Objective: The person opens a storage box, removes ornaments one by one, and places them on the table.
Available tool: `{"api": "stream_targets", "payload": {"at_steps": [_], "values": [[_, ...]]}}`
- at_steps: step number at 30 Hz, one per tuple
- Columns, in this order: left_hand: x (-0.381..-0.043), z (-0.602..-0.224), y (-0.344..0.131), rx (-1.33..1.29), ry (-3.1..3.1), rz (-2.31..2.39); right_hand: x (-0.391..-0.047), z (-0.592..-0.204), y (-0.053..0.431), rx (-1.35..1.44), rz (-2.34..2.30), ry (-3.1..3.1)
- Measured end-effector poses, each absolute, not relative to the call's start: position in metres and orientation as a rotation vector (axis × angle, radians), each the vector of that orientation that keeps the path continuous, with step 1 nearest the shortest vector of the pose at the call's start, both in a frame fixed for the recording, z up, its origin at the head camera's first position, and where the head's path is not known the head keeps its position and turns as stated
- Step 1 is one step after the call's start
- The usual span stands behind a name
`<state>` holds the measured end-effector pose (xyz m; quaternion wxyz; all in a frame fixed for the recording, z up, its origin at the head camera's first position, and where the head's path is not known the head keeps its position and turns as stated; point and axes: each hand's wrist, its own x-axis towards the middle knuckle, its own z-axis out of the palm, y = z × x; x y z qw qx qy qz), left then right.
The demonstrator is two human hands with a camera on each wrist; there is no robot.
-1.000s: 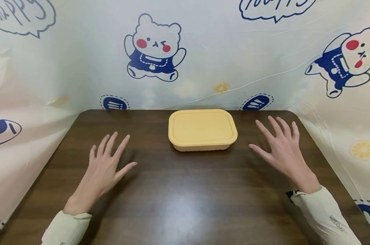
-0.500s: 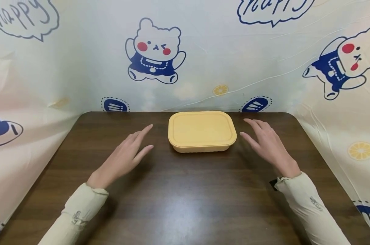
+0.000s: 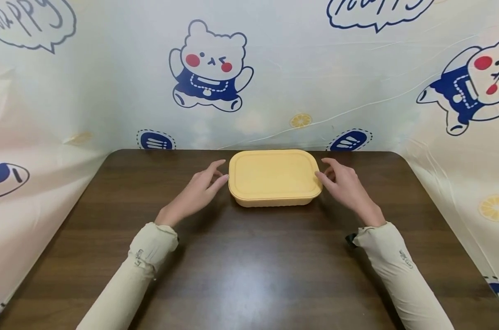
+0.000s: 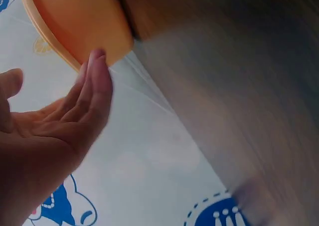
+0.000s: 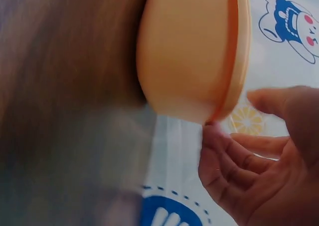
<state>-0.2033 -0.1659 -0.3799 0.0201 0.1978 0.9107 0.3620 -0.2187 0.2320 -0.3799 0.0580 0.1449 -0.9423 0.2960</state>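
Observation:
A yellow lidded food container [image 3: 274,174] sits near the far edge of the dark wooden table [image 3: 249,256]. My left hand [image 3: 197,190] is at its left end, thumb and fingers spread apart. In the left wrist view, the nearly straight fingertips [image 4: 98,56] reach the container's wall [image 4: 94,21], and whether they touch cannot be made out. At the right end is my right hand [image 3: 348,188], its thumb overlapping the lid's edge in the head view. Seen from the right wrist, bent fingertips [image 5: 212,128] lie at the rim's underside, with the thumb just off the lid.
A pale curtain [image 3: 274,91] printed with cartoon bears hangs directly behind the table and along both sides. The table's rounded far corners lie left and right of the container.
Both hands have moved inward from wide apart to the container's two ends. Their spread fingers have drawn closer together. The container stays in place.

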Motion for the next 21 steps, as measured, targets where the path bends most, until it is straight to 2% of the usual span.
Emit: {"api": "stream_targets", "payload": {"at_steps": [5, 21], "values": [[-0.209, -0.385, -0.155, 0.492, 2.677, 1.179, -0.221, -0.388, 0.230, 0.423, 0.999, -2.924], [-0.215, -0.399, -0.149, 0.412, 2.343, 1.599, -0.224, -0.400, 0.228, 0.333, 1.233, -2.902]]}}
